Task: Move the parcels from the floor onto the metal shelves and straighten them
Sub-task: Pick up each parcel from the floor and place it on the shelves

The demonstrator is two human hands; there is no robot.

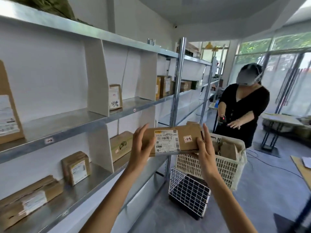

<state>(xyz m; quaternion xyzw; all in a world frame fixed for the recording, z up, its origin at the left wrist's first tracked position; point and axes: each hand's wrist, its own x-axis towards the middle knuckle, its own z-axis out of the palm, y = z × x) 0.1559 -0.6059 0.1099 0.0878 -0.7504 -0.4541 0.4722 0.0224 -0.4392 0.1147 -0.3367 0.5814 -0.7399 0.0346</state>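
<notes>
I hold a flat brown cardboard parcel (175, 140) with a white shipping label in front of me, in the air beside the metal shelves (70, 125). My left hand (140, 147) grips its left end, fingers up along the edge. My right hand (204, 145) grips its right end, thumb on the front face. Several brown parcels stand on the shelves: one (115, 97) on the middle level, one (120, 145) and another (77, 168) on the lower level. More parcels lie in a cream plastic basket (225, 167) just behind the held parcel.
A white wire cage (189, 190) sits on the floor below the basket. White dividers (98, 78) split the shelf bays. A person in black (242, 108) stands at the right beyond the basket. A table (282, 120) is at the far right.
</notes>
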